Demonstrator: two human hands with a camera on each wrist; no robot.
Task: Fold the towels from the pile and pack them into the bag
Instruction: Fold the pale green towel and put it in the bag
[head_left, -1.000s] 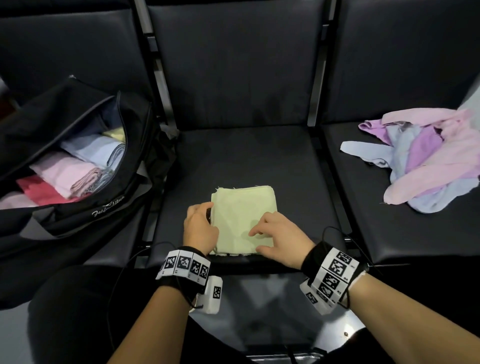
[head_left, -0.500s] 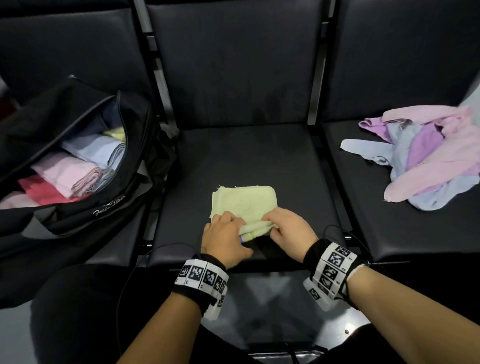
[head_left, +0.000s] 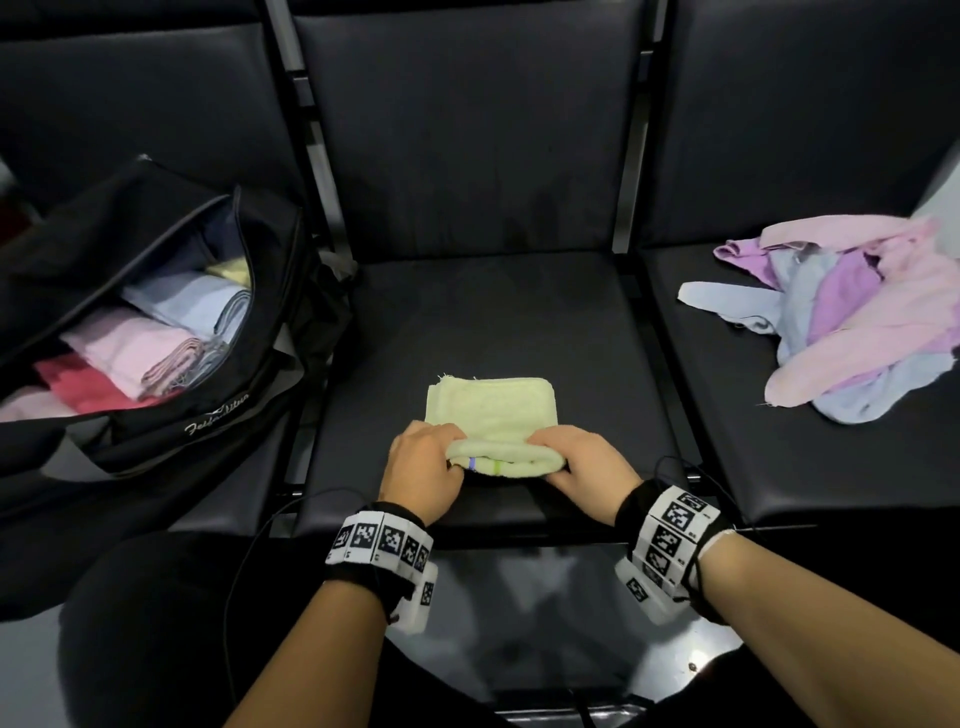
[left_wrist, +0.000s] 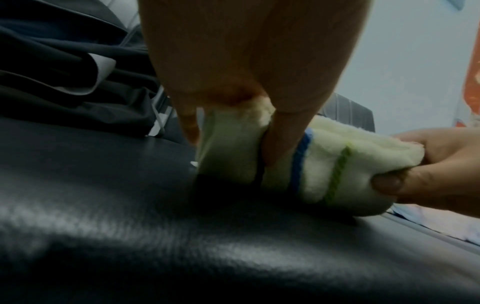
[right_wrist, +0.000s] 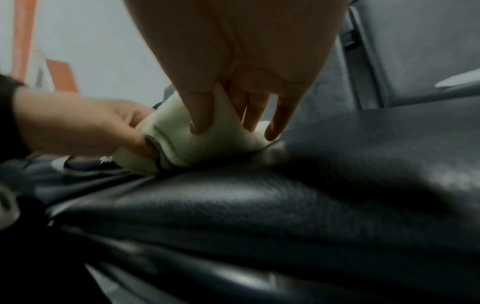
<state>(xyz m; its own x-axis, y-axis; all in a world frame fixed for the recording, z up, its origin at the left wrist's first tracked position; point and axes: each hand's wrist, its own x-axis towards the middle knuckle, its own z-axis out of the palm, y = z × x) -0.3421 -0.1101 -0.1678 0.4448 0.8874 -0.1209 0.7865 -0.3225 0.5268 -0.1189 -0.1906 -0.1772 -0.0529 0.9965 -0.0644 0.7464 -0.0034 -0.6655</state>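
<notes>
A pale yellow towel (head_left: 493, 410) lies folded on the middle black seat (head_left: 493, 322), its near edge rolled up into a thick fold with a blue and a green stitch. My left hand (head_left: 423, 462) grips the left end of that roll (left_wrist: 233, 144), thumb in front and fingers behind. My right hand (head_left: 584, 467) grips the right end (right_wrist: 207, 142) the same way. The open black bag (head_left: 171, 415) stands on the left seat with several folded towels (head_left: 130, 353) inside. The loose pile of pink, purple and blue towels (head_left: 852, 317) lies on the right seat.
Black seat backs rise behind all three seats, with metal frame bars (head_left: 317, 156) between them. My dark-clothed knee (head_left: 171, 623) is at the lower left below the seat's front edge. Bare seat surface lies beyond the towel.
The towel lay flat with my hands on its near edge. Both hands have since taken that edge and rolled it away from me, so the towel is shorter front to back.
</notes>
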